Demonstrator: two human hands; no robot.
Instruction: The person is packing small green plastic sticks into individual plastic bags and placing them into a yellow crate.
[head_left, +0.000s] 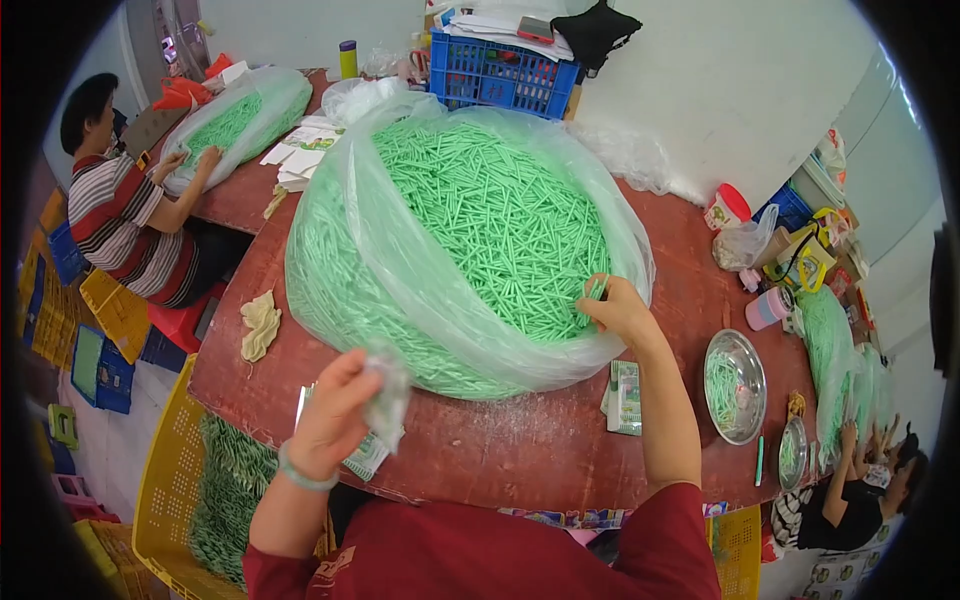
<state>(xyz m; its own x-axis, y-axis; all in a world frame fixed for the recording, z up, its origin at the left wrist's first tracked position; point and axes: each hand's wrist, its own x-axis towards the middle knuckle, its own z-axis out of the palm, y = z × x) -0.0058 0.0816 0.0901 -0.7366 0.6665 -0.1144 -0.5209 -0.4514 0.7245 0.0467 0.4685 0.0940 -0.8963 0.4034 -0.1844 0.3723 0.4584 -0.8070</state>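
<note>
A large translucent plastic bag (405, 259), rolled open at the top, stands on the red table (510, 442) before me. Thin green sticks (495, 217) fill it in a heap. My right hand (621, 309) is at the bag's near right rim, its fingers pinched on a few green sticks (598, 286). In my left hand (334, 412) is a small clear printed pouch (388, 397), raised over the table's front edge and blurred. Flat printed pouches (367, 456) lie partly hidden beneath that hand. Another stack of pouches (624, 397) lies beside my right forearm.
A metal bowl (754, 420) with sticks stands at the right, near a pink-lidded tumbler (769, 309). A crumpled cream glove (261, 326) lies left. A yellow crate (161, 480) holds filled pouches below. Other people sit at both sides. A blue crate (502, 75) stands behind.
</note>
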